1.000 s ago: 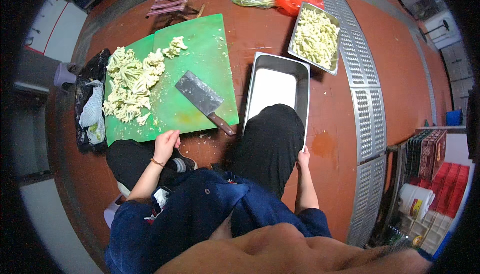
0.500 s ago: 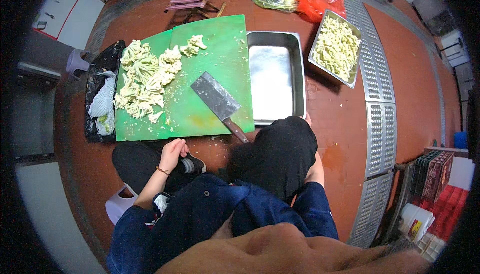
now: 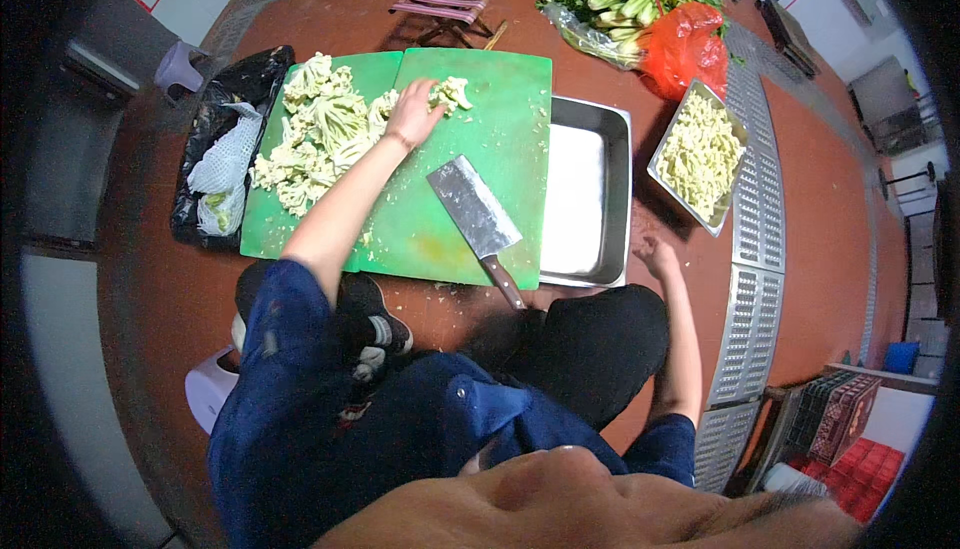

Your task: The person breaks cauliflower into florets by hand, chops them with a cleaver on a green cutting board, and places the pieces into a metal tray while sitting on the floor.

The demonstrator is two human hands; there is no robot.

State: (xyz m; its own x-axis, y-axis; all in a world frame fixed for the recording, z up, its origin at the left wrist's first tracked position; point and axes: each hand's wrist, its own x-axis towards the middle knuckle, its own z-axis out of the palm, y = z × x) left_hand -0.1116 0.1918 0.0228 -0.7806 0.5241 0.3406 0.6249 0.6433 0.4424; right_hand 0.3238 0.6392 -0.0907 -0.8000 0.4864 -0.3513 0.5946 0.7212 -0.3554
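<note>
Left hand [image 3: 412,117] reaches far, fingers curled on cauliflower florets [image 3: 448,94] at far edge of green cutting board [image 3: 500,109]. Right hand [image 3: 655,251] empty, loosely open, near tray [image 3: 610,129] on the right; cleaver [image 3: 475,211] between.

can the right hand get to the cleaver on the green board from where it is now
Probably yes. The right hand rests low beside the empty steel tray, and the steel cleaver with a dark wooden handle lies free on the green cutting board, handle toward the person. The left hand is up at the cauliflower pieces.
</note>
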